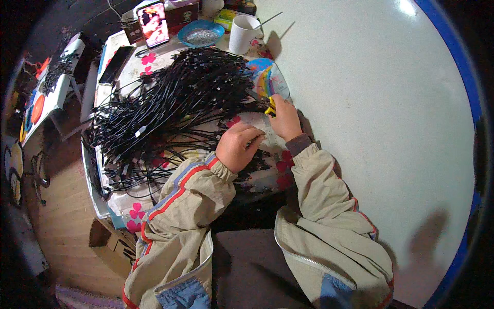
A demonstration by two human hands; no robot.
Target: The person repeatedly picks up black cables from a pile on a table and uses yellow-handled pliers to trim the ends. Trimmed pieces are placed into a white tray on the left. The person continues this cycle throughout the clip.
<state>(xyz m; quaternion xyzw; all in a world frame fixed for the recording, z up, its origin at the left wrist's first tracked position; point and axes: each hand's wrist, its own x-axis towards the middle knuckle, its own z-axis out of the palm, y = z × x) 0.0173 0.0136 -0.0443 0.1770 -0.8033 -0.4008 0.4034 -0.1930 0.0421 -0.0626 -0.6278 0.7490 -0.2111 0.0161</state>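
A large heap of thin black cables point(175, 92) with small connector ends spreads across the flower-patterned tabletop point(135, 211). My right hand point(286, 121), at the heap's right edge, is closed round yellow-handled pliers point(271, 107), whose dark jaws point toward the cables. The exact kind of jaws is hard to make out. Nearer to me, my left hand point(237, 147) is closed, thumb and fingers pinched together by the front of the heap. Whatever lies between those fingertips is too small to name. More black cables run beneath and beside this hand.
At the back stand a propped-up lit phone point(153, 24), a blue bowl point(201, 34) of small metallic bits and a white mug point(244, 35) with a stirrer. A dark phone point(116, 65) lies at the left. A pale wall point(381, 103) borders the right; a cardboard box point(109, 242) sits below.
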